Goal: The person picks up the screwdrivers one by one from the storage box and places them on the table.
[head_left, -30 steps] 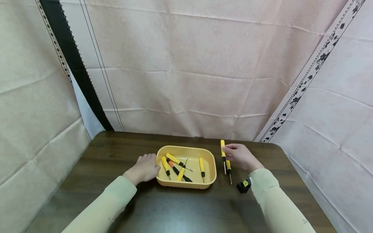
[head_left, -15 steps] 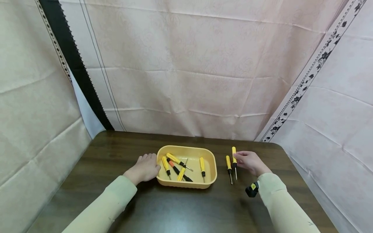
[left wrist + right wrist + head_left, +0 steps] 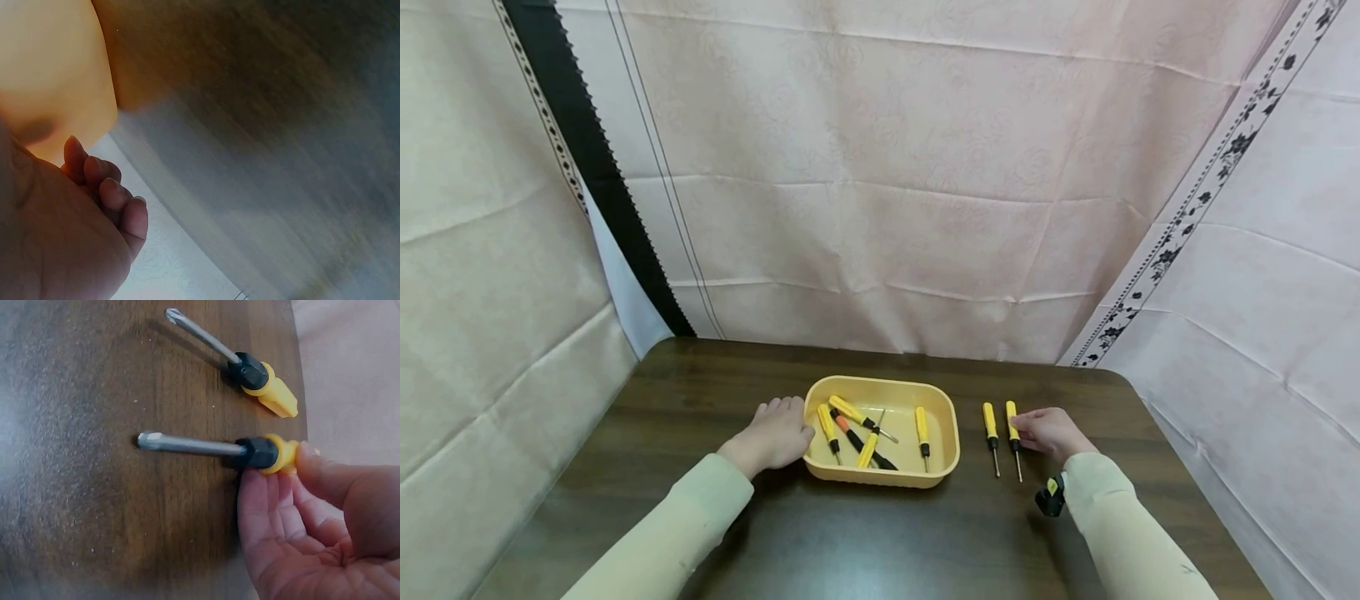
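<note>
My right hand [image 3: 1051, 432] pinches the yellow handle of a screwdriver [image 3: 1012, 422] between thumb and fingers. Its shaft [image 3: 194, 446] lies very low at the table, perhaps touching it. Just left of it, a second yellow screwdriver [image 3: 990, 421] lies roughly parallel on the wood, its shaft toward the person. At the left end of the yellow plastic basket [image 3: 880, 479], my left hand [image 3: 773, 432] holds the rim; its fingers [image 3: 116, 195] are curled beside the wall and the thumb is hidden in the left wrist view. Several yellow screwdrivers [image 3: 922, 425] lie inside the basket.
An orange-and-black screwdriver [image 3: 850, 432] lies partly under others in the basket. The dark wooden table [image 3: 865, 542] has its back edge against a pale hanging cloth [image 3: 880, 208]. A black camera [image 3: 1051, 495] sits on the right wrist.
The right hand has carried its screwdriver rightward and down, from above the lying screwdriver to a spot right of it. My left hand and the basket have stayed in place.
</note>
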A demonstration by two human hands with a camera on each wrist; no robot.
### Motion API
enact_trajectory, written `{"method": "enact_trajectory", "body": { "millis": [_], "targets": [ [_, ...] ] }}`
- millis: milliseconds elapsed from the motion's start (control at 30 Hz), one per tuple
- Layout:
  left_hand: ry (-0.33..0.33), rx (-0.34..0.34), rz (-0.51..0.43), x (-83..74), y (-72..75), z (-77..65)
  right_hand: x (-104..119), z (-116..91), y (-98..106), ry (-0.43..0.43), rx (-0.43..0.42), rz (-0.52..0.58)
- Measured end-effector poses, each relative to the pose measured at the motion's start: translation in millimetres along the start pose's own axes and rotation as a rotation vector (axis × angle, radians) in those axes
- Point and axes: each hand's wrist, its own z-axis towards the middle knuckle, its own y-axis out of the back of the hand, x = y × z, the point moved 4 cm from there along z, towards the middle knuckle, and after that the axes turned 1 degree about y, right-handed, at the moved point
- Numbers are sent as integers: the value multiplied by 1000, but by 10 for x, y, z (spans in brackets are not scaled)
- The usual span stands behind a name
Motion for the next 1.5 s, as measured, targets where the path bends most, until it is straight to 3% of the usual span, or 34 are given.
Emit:
{"method": "enact_trajectory", "body": {
  "millis": [400, 733, 1033, 1500],
  "targets": [
    [10, 4, -4, -20, -5, -7, 34, 47, -37, -61, -66, -12],
    [2, -1, -5, -7, -21, 8, 83, 86, -92, -129, -126, -90],
    [0, -2, -17, -6, -32, 10, -21, 164, -46, -171, -130, -23],
    [10, -2, -41, 13, -34, 5, -15, 71, -66, -192, -165, 38]
  ]
}}
